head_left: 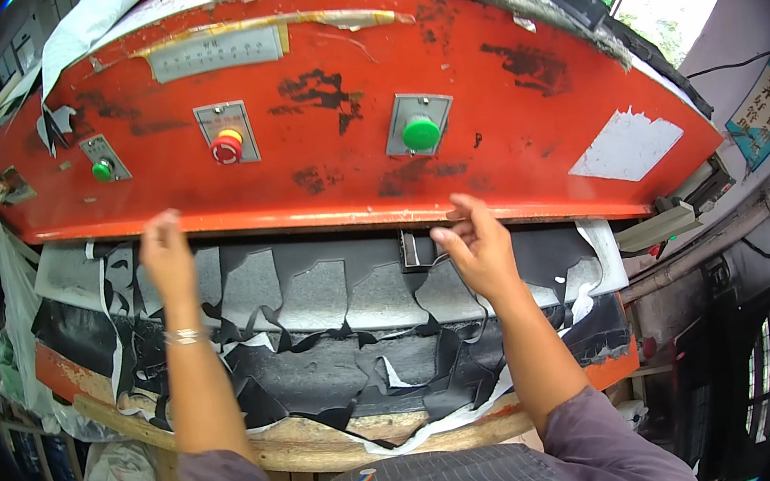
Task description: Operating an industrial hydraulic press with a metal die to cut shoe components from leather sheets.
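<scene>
Under the lower edge of a red press [350, 183] lies a sheet of black material [377, 251] with shaped cutouts. Its torn edge strips hang over the front, and a grey-white surface shows through the cutouts. My right hand [481, 247] hovers by a dark metal-edged frame [413, 251], probably a cutting die, with its fingers apart and nothing visibly in them. Over the left part of the sheet is my left hand [166, 254], raised close to the press's edge. Motion smears its fingers, so their grip cannot be made out.
On the press front are a red stop button [226, 146], a large green button [420, 132] and a small green one [102, 169]. A worn wooden beam [323, 447] runs along the near edge. A whitish plastic bag [120, 480] hangs at lower left.
</scene>
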Available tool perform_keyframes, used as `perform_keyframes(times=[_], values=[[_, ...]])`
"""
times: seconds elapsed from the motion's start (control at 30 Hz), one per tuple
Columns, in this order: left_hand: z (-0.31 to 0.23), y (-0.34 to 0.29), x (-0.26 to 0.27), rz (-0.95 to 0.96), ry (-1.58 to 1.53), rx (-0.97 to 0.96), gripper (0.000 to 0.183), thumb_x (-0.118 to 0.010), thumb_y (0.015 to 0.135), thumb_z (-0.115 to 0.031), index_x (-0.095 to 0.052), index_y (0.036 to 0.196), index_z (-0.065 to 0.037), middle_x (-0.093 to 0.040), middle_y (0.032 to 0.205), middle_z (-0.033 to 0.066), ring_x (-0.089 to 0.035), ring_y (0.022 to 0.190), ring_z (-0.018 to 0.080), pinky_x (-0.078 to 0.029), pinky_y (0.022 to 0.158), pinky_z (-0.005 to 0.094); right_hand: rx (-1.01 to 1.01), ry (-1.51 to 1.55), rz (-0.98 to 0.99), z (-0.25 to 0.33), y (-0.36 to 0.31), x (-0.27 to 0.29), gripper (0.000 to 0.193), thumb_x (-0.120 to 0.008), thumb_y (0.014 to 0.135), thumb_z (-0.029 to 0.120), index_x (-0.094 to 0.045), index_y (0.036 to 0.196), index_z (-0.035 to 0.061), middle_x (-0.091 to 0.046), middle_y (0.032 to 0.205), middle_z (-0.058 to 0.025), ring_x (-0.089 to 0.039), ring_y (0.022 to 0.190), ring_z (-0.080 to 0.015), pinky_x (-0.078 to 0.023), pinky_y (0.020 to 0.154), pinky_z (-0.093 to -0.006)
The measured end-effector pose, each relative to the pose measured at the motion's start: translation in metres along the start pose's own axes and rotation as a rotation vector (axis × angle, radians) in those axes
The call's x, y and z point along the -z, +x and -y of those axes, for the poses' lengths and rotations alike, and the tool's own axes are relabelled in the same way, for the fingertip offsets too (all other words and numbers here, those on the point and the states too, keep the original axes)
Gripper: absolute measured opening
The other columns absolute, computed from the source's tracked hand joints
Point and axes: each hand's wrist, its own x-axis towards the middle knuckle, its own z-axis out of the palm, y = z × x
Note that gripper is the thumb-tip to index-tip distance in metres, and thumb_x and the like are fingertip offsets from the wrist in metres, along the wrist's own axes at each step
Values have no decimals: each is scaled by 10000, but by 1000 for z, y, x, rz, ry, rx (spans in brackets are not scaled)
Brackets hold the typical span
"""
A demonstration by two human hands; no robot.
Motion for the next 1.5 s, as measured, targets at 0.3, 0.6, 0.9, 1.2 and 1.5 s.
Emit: perform_keyframes(times=[0.3,0.6,0.9,1.2,1.5], values=[[-47,116,50,160,130,-96,369,-441,1004,-264,-454,729,-19,-420,683,28,-375,659,124,-347,601,305,-48,-20,-222,84,75,-2,306,-751,806,180,-492,895,42,-520,616,-45,-495,561,-133,-434,535,-281],[-129,-187,65,1168,101,-92,168,-652,840,-233,-683,776,-82,-632,744,101,-618,717,293,-506,651,397,-75,-376,774,95,-151,23,473,-745,723,450,-594,912,44,-620,917,-148,-611,888,-334,-505,754,-419],[-154,-237,54,1001,248,-157,106,-685,770,-177,-702,780,-73,-642,770,91,-607,756,296,-495,673,385,-43,-550,677,86,-179,16,438,-818,582,255,-614,909,46,-593,910,-102,-591,902,-274,-516,749,-358],[-82,-240,54,1329,-3,275,197,-692,832,-237,-731,840,-44,-706,819,82,-661,711,179,-519,659,285,-76,-528,608,48,-84,-9,643,-607,792,611,-600,1064,28,-623,1058,-186,-605,985,-369,-493,803,-462],[-64,-204,-86,955,-439,548,406,-561,947,-195,-494,1291,12,-604,1178,124,-607,728,127,-490,612,241,-278,-740,369,-13,-36,-58,629,-698,726,406,-515,1229,75,-472,1199,-125,-442,1174,-331,-420,864,-548]])
